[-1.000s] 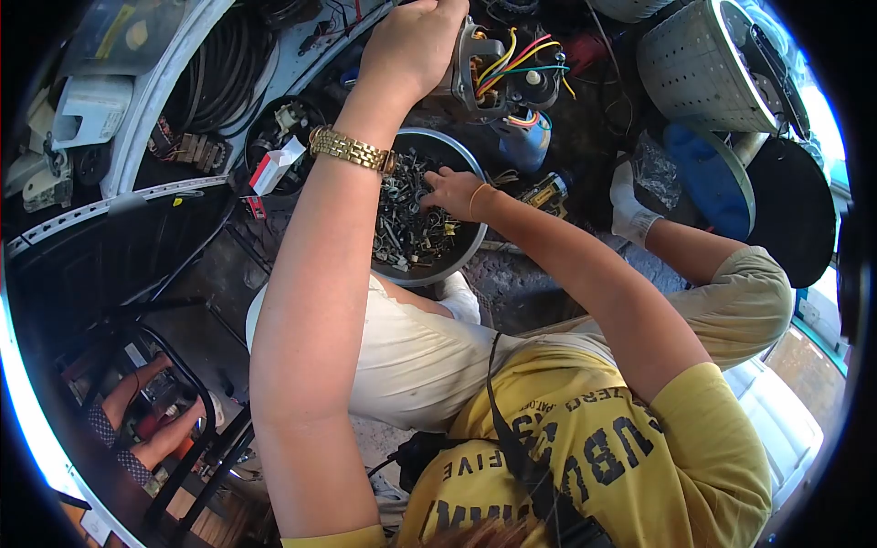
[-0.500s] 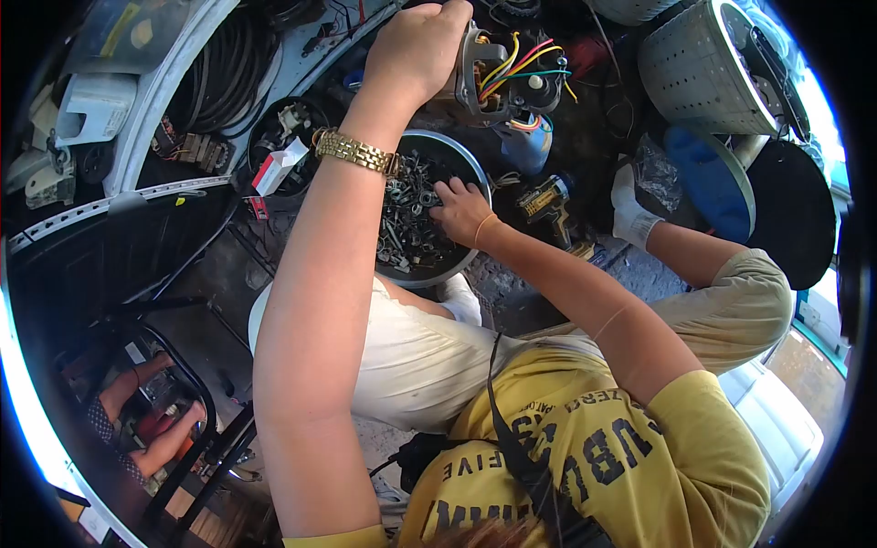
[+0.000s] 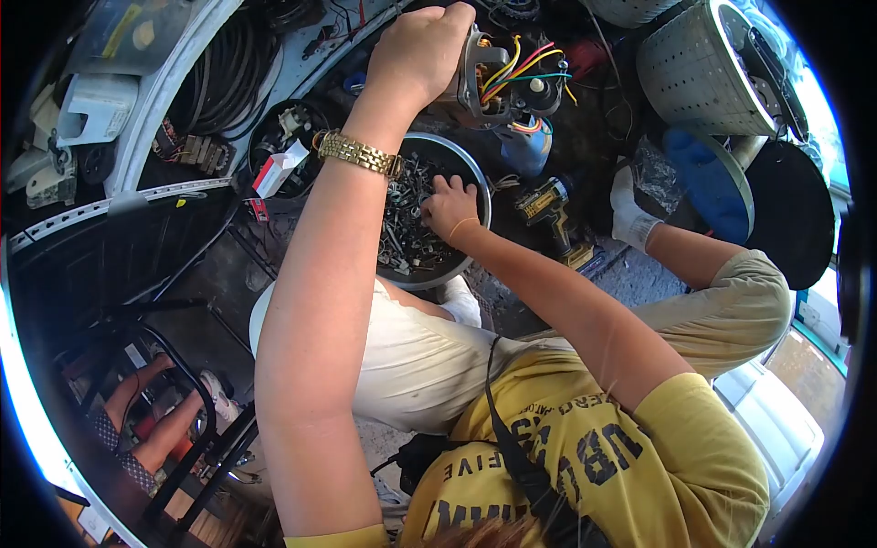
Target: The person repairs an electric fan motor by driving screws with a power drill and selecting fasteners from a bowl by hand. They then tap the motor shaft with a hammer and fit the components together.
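Observation:
My left hand (image 3: 422,47), below a gold watch (image 3: 361,152), is closed at the side of an electric motor (image 3: 477,96) with yellow, red and green wires; its fingertips are hidden. Lower down, a round metal basin (image 3: 481,183) holds a heap of screws, nuts and small metal parts (image 3: 411,224). Inside it my right hand (image 3: 449,210) rests on the heap, fingers bent and apart, with nothing visibly held.
Right of the basin lies a yellow and black cordless drill (image 3: 551,212). A blue container (image 3: 527,151) stands under the motor. A perforated drum (image 3: 703,68) and a blue round lid (image 3: 708,178) are farther right. Another person's legs (image 3: 164,429) show at lower left.
My right hand has shifted slightly left within the basin. My left hand stays at the motor. The other person's leg at lower left has moved, and a shoe now shows.

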The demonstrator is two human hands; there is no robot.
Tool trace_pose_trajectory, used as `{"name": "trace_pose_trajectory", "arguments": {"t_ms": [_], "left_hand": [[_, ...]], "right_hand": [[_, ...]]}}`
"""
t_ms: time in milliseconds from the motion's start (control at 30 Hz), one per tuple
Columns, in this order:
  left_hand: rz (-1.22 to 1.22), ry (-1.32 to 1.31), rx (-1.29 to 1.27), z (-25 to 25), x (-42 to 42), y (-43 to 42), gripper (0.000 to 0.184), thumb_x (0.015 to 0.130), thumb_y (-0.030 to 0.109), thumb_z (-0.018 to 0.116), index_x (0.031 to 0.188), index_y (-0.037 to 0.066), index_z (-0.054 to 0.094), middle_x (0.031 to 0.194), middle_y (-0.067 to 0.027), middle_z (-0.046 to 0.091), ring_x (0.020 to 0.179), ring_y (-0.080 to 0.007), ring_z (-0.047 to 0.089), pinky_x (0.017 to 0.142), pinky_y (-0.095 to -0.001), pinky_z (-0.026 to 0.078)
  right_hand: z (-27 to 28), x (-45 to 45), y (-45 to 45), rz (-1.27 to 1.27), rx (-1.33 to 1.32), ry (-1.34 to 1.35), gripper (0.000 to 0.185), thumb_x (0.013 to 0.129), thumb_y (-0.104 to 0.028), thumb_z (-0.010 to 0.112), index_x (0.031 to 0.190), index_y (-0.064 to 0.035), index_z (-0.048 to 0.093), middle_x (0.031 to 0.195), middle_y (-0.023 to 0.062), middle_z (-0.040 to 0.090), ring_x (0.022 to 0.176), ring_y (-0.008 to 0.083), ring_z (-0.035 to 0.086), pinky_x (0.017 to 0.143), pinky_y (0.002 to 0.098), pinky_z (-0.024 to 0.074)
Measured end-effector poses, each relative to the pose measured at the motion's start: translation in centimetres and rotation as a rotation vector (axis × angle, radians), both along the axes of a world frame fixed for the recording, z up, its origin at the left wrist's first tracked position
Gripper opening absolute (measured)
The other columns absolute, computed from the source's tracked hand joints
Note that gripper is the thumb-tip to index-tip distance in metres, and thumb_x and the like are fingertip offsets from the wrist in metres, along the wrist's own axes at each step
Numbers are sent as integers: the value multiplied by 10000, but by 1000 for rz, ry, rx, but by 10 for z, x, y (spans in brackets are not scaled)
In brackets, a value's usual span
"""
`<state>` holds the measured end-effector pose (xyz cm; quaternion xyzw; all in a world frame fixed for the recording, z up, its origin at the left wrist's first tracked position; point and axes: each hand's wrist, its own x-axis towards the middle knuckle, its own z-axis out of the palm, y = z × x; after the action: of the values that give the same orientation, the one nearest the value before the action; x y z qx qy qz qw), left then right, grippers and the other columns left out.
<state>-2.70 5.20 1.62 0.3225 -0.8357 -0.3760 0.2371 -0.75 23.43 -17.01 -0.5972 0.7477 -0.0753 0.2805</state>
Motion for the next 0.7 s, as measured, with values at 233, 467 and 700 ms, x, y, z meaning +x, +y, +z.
{"name": "trace_pose_trajectory", "arguments": {"t_ms": [233, 467, 700], "left_hand": [[41, -76, 169, 6, -3, 1, 380, 947, 321, 431, 1075, 11, 610, 1023, -157, 677, 869, -301, 638, 799, -333, 457], [54, -133, 92, 16, -3, 10, 392, 958, 320, 433, 983, -14, 637, 885, -147, 688, 811, -241, 641, 767, -320, 463], [53, 84, 286, 9, 3, 12, 431, 877, 389, 457, 819, -5, 622, 806, -182, 654, 761, -382, 594, 722, -395, 460]], "right_hand": [[4, 11, 8, 47, -216, 154, 82, 711, -177, 684, 769, -161, 740, 1133, 70, 513, 1104, 303, 438, 864, 531, 360], [-15, 5, 5, 88, -128, 134, 127, 731, -202, 678, 829, -148, 738, 1140, 84, 505, 1129, 300, 426, 888, 549, 358], [31, -43, 28, 153, -191, -66, 194, 705, -268, 731, 864, -156, 729, 1013, 78, 565, 1067, 282, 505, 902, 510, 392]]}}
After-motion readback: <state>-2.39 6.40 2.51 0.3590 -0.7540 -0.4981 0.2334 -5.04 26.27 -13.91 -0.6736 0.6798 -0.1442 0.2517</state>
